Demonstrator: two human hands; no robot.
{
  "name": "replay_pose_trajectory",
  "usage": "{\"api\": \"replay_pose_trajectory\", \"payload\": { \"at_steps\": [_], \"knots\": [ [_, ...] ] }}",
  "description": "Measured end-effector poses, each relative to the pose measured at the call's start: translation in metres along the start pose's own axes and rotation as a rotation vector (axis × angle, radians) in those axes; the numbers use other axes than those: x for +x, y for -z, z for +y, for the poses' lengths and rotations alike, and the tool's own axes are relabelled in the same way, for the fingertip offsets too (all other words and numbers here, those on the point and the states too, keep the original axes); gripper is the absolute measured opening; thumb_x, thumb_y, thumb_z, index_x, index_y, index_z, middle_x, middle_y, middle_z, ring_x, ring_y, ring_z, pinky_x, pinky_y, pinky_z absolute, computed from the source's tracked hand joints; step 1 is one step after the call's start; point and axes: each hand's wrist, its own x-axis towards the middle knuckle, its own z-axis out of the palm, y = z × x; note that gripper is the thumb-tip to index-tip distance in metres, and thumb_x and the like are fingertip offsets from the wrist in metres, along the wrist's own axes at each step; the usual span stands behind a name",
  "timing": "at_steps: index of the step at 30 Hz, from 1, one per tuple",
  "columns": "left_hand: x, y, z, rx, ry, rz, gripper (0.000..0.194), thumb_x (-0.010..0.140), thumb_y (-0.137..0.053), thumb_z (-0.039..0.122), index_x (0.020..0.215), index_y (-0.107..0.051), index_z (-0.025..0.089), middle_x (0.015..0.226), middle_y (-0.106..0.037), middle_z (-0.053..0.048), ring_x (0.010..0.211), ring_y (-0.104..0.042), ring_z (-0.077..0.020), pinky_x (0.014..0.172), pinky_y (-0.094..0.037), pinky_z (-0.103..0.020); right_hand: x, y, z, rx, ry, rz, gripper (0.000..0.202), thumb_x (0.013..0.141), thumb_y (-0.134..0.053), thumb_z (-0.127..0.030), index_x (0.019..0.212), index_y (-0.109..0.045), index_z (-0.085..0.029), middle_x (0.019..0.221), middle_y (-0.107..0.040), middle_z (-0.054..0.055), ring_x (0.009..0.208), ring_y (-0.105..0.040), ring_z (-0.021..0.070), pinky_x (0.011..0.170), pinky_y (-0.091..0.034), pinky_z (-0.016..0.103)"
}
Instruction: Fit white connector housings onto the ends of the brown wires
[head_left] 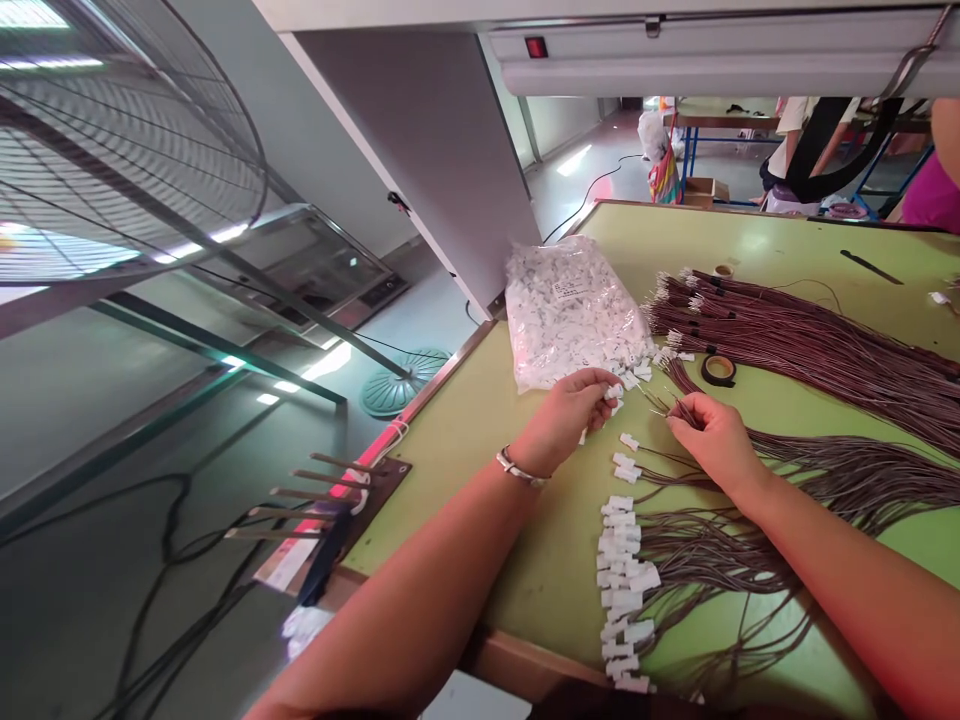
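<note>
My left hand (574,410) is closed, with white plastic connector housings (613,393) at its fingertips. Just to the right, my right hand (709,428) pinches several thin brown wires (679,412), their bare tips pointing toward the left hand. Below the hands runs a column of white connectors (621,560) fitted on brown wires that trail off to the right. Behind the left hand lies a clear plastic bag (574,305) full of white connectors, some spilling out by its right corner. Beyond the right hand, long bundles of brown wires (810,345) lie with metal-tipped ends facing left.
A roll of dark tape (718,371) sits near the wire bundles on the green table (465,440). A rack with upright pegs (322,500) is at the left edge. To the left stands a large fan (127,150). Another person (930,190) is at the far right.
</note>
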Motion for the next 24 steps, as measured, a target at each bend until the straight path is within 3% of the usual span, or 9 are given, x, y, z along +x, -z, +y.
{"api": "replay_pose_trajectory", "payload": {
  "at_steps": [4, 11, 20, 24],
  "knots": [
    [0.002, 0.004, -0.001, 0.011, -0.038, 0.079, 0.012, 0.075, -0.053, 0.019, 0.085, -0.056, 0.014, 0.057, -0.053, 0.002, 0.043, -0.044, -0.0042, 0.04, -0.033, -0.014, 0.001, 0.001, 0.002, 0.008, -0.012, -0.014, 0.012, 0.068, -0.057, -0.028, 0.067, -0.057, -0.016, 0.057, -0.05, -0.003, 0.053, -0.042, 0.0099, 0.051, -0.036, 0.022],
    [-0.011, -0.02, -0.011, 0.175, -0.044, -0.083, 0.017, 0.081, -0.052, 0.028, 0.08, -0.058, 0.013, 0.06, -0.054, 0.001, 0.044, -0.044, -0.0038, 0.041, -0.035, -0.015, -0.003, 0.001, -0.006, -0.034, 0.034, 0.01, 0.01, 0.069, -0.055, -0.026, 0.064, -0.054, -0.017, 0.054, -0.049, -0.003, 0.052, -0.043, 0.0099, 0.05, -0.037, 0.021],
    [-0.012, -0.019, -0.012, 0.295, -0.131, -0.121, 0.02, 0.081, -0.052, 0.03, 0.083, -0.061, 0.013, 0.059, -0.056, 0.001, 0.045, -0.049, -0.0058, 0.044, -0.041, -0.017, -0.002, 0.002, -0.002, -0.231, 0.097, 0.028, 0.006, 0.07, -0.052, -0.023, 0.066, -0.054, -0.018, 0.058, -0.058, -0.001, 0.053, -0.049, 0.011, 0.054, -0.039, 0.023],
    [-0.014, -0.019, -0.011, 0.371, -0.164, -0.16, 0.019, 0.074, -0.062, 0.026, 0.088, -0.063, 0.013, 0.056, -0.057, 0.002, 0.049, -0.054, -0.0082, 0.048, -0.045, -0.019, -0.002, 0.004, -0.002, -0.284, 0.11, 0.026, 0.007, 0.071, -0.052, -0.023, 0.067, -0.054, -0.018, 0.059, -0.059, -0.001, 0.052, -0.049, 0.0114, 0.054, -0.038, 0.023]
  ]
}}
